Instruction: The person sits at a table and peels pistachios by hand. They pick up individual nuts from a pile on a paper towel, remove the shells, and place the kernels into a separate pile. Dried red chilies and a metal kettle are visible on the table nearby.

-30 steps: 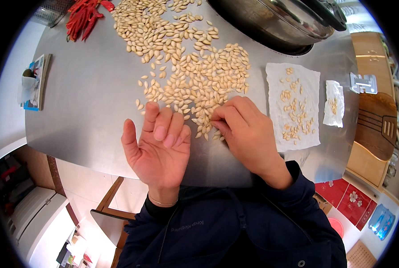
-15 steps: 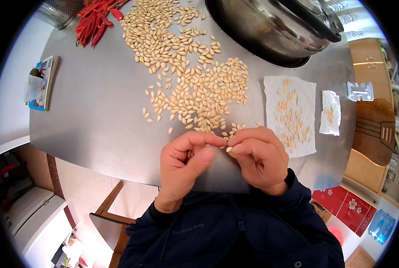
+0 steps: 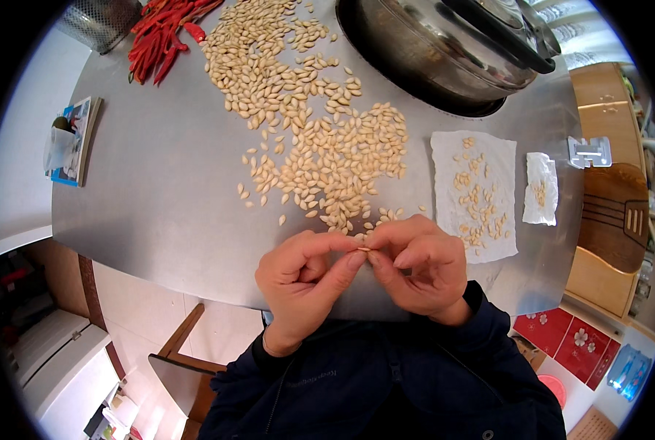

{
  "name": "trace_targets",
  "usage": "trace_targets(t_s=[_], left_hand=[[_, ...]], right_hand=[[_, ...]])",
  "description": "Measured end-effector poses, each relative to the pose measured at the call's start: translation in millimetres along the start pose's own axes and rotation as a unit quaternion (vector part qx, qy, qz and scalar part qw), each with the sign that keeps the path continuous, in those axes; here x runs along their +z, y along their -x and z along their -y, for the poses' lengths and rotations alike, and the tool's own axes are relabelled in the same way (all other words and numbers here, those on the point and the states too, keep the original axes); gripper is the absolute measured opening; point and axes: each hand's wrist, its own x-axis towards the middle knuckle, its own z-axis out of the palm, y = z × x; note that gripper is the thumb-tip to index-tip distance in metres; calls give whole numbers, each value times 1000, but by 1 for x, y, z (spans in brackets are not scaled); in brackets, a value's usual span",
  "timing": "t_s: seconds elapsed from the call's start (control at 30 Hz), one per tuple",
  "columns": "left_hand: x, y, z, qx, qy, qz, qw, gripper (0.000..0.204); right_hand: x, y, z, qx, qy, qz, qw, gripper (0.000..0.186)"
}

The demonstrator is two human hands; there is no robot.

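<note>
Just beyond the near edge of the table, my left hand (image 3: 296, 273) and my right hand (image 3: 424, 270) meet fingertip to fingertip. Thumb and index finger of each are pinched on a single pumpkin seed (image 3: 364, 249), held edge-on between them and mostly covered by the fingers. Right beyond my fingertips a broad pile of pale pumpkin seeds (image 3: 342, 158) runs across the metal table (image 3: 166, 183) to its far side. By my right hand lies a white paper sheet (image 3: 444, 165) with many flat seed kernels spread over it.
A smaller white paper (image 3: 538, 161) with bits on it lies farther right. A large lidded metal pot (image 3: 430, 55) stands at the far right, red dried chilies (image 3: 167, 37) and a mesh holder (image 3: 104, 22) at the far left. A wooden chair (image 3: 184, 352) is below left.
My left thumb and index finger have closed onto the seed that my right hand was holding alone. Both hands have come together, and the view has shifted slightly.
</note>
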Motion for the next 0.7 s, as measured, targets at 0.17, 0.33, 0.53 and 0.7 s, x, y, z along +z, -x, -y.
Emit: trace_targets(t_s=[0.17,0.33,0.53,0.7], left_hand=[[1,4,2,0,-27,-26,999,17],[3,3,2,14,-136,-63,989,16],[4,-3,3,28,-238,-102,965,15],[6,-5,5,28,-272,-110,956,11]], right_hand=[[-7,-8,4,-62,138,12,988,22],[-22,-7,-9,90,213,-125,965,29],[-14,-4,-13,148,128,-17,980,46],[-7,-7,-19,121,247,53,960,53]])
